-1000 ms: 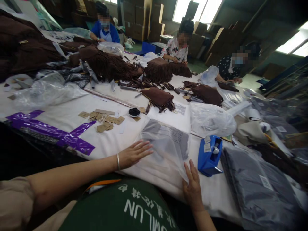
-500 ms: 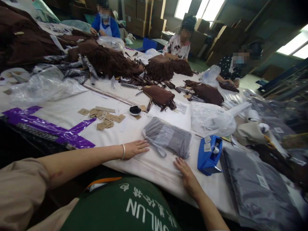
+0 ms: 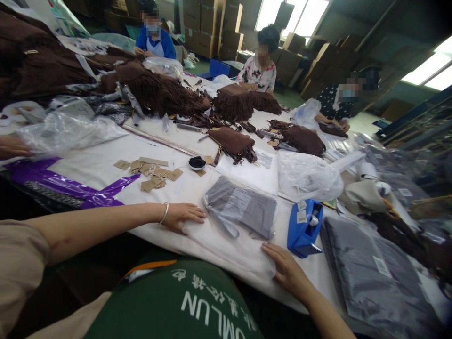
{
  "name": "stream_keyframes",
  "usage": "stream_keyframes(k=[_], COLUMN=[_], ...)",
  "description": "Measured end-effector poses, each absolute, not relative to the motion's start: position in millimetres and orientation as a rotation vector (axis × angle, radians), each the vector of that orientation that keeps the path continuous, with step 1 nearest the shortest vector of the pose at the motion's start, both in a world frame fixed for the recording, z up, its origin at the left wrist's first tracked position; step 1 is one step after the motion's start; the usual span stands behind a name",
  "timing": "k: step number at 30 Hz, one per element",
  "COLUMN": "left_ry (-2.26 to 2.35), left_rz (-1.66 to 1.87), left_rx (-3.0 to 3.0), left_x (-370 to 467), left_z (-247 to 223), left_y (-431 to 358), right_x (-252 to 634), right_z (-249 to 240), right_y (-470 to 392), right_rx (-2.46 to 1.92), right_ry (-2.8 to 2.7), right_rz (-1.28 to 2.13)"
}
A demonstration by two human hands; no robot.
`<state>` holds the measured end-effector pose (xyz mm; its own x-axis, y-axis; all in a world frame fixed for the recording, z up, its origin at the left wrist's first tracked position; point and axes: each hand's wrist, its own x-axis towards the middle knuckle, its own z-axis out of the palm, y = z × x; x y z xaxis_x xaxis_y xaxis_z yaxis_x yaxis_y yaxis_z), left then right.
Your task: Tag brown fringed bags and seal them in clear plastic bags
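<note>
A grey folded item in a clear plastic bag lies flat on the white-covered table in front of me. My left hand rests palm down beside the bag's left end, fingers stretched out, a bracelet on its wrist. At the table's near edge, below the bag's right end, is my right hand, fingers extended and holding nothing I can see. Between the hands, what looks like thin clear film spreads towards me; whether the fingers press on it I cannot tell.
A blue tape dispenser stands right of the bag, near larger bagged grey goods. Brown paper tags, a small black-topped dish and brown fringed bags lie beyond. Another person's hand shows at left; several people sit opposite.
My left hand has slid left and my right hand slightly right and nearer me, so they are further apart. Another person's hand has appeared at the left edge.
</note>
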<state>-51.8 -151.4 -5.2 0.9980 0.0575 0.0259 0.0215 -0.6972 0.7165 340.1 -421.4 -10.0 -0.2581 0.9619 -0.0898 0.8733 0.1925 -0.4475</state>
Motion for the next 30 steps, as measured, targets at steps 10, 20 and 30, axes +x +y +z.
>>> stream_keyframes(k=[10,20,30], left_ry=[1.185,1.56,0.643], left_rz=[0.513,0.231,0.668], left_rx=[2.332,2.399,2.819], left_x=[-28,-14,43], left_z=[-41,-28,8], left_y=[-194,-185,-208], right_x=[288,254,255], right_z=[-64,-45,-34], right_y=[-426,-424,-416], right_rx=[-2.008,-2.525,-2.621], right_ry=[-1.381,-1.022,-0.999], right_rz=[0.14,0.105,0.298])
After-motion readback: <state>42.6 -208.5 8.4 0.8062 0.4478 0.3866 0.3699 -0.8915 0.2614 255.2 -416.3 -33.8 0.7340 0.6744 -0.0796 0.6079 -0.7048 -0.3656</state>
